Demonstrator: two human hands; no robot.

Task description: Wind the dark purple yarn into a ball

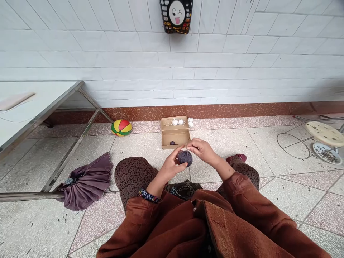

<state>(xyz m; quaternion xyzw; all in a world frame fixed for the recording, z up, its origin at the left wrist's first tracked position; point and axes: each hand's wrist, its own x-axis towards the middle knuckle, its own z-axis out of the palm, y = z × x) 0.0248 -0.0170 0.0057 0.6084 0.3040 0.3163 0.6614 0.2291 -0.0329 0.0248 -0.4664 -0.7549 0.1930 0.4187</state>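
Note:
Between my knees, my left hand (171, 165) is closed round a dark purple ball of yarn (185, 158). At the ball's upper right, the fingers of my right hand (200, 149) are pinched together on a strand of the same yarn. Just beyond my hands an open cardboard box (176, 135) lies on the floor. A small dark ball (172, 143) sits in its near half. White balls of yarn (177, 122) rest in the lid half, and more white balls (190, 122) lie beside it on the right.
A white table (40, 94) with a metal frame stands at left. Under its edge lies a folded purple umbrella (85, 182). A colourful ball (121, 128) rests near the wall. To the right are a round stool (324, 133) and a plate (326, 154). A black basket (176, 16) hangs above.

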